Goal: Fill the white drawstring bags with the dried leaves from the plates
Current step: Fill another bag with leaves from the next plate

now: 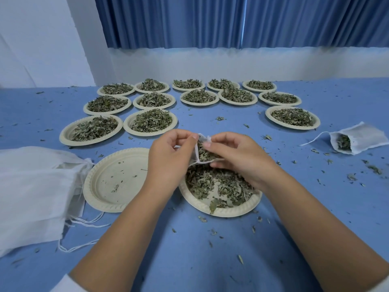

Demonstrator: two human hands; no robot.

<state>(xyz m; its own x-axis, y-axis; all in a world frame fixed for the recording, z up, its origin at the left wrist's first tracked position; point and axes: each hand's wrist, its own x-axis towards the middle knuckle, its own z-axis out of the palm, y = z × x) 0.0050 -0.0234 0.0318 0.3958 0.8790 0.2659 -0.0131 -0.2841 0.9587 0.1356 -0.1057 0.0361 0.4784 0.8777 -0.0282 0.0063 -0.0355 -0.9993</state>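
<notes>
The left hand (168,152) has its fingers (185,138) curled, pinching one edge of a small white cloth drawstring bag (198,159). The right hand (235,157) pinches the opposite edge with its fingers (219,140), and the bag's mouth gapes between them. Crumbled green dried leaves (205,153) show inside. Just below the fingers, on the blue tabletop (189,260), sits a round beige paper plate (221,210) partly covered with leaves. Left of them lie a nearly bare matching plate (99,186) and a pile of white bags (31,186). Far right lies a filled bag (366,140).
</notes>
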